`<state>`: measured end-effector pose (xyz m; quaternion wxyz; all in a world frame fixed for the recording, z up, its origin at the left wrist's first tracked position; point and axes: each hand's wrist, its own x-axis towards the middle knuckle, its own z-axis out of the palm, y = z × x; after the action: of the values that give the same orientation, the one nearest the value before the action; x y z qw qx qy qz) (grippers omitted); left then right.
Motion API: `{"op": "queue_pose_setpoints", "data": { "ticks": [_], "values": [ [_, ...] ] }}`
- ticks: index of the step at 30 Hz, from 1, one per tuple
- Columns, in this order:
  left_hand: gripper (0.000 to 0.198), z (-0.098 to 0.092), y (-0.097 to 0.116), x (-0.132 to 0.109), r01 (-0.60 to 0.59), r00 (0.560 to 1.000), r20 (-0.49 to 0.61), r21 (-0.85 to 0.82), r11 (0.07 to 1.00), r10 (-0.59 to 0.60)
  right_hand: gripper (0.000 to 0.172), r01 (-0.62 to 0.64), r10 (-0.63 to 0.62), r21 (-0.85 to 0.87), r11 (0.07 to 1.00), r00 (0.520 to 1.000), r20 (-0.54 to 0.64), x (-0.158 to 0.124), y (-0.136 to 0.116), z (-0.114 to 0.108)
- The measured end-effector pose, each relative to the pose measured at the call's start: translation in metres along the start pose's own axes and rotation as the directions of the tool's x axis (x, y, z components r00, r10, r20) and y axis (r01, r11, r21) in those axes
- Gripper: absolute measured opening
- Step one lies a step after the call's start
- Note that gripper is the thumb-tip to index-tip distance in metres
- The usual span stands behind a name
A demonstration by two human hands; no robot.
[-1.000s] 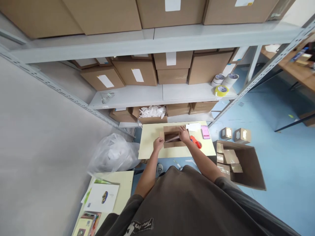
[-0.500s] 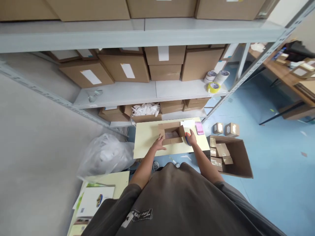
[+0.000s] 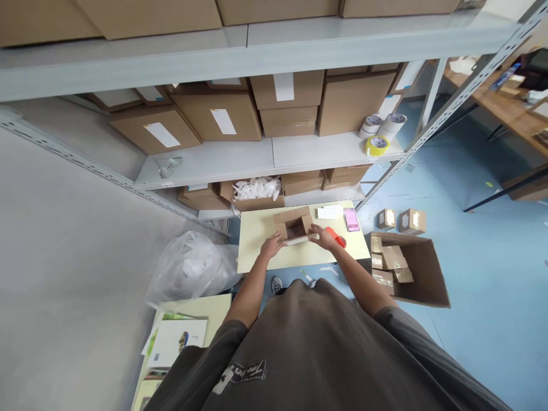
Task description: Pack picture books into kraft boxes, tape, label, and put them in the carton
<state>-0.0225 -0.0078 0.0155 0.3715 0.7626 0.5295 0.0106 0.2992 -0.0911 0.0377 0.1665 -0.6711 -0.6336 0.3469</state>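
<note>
A small open cardboard box [image 3: 282,217] sits on the pale yellow table [image 3: 252,240], its flaps up and its mouth toward me. My left hand [image 3: 273,245] grips its near left corner. My right hand [image 3: 322,237] holds the near right corner, fingers over the flap. What lies inside the box is dark and I cannot make it out. Just right of my right hand, a red tape dispenser [image 3: 336,236] rests on the table, apart from the fingers. White papers [image 3: 329,212] and a pink item [image 3: 351,219] lie behind it.
Metal shelving [image 3: 274,63] with cardboard boxes rises beyond the table. Tape rolls [image 3: 377,145] stand on its middle shelf. A large open carton [image 3: 428,271] of small boxes is on the floor at right. A clear plastic bag [image 3: 192,265] is at left, above booklets [image 3: 177,342].
My right hand has let go of the tape dispenser and moved left onto the box. My left hand has closed on the box's near corner. The box now tilts toward me.
</note>
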Motion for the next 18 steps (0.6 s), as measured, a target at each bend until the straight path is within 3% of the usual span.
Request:
{"op": "queue_pose_setpoints", "data": {
  "ticks": [3, 8, 11, 14, 18],
  "values": [
    [0.052, -0.003, 0.004, 0.002, 0.047, 0.997, -0.061, -0.030, 0.998, -0.049, 0.034, -0.041, 0.042, 0.007, 0.999, 0.992, -0.122, 0.001, -0.007, 0.017],
    [0.071, -0.010, 0.020, 0.013, 0.197, 0.967, -0.174, 0.046, 0.979, -0.187, 0.044, -0.195, 0.193, 0.009, 0.981, 0.961, -0.196, 0.003, -0.018, 0.037],
    [0.102, -0.018, 0.031, 0.025, 0.254, 0.957, -0.174, 0.120, 0.960, -0.231, 0.075, -0.291, 0.274, -0.063, 0.955, 0.942, -0.193, 0.016, -0.024, 0.030],
    [0.136, -0.030, 0.038, 0.040, 0.282, 0.959, -0.094, 0.177, 0.943, -0.269, 0.113, -0.311, 0.298, -0.156, 0.938, 0.950, -0.096, 0.039, -0.028, 0.014],
    [0.150, -0.043, 0.045, 0.057, 0.128, 0.991, 0.006, 0.252, 0.959, -0.134, 0.141, -0.197, 0.217, -0.258, 0.946, 0.975, 0.050, 0.068, -0.034, -0.002]
  ]
}}
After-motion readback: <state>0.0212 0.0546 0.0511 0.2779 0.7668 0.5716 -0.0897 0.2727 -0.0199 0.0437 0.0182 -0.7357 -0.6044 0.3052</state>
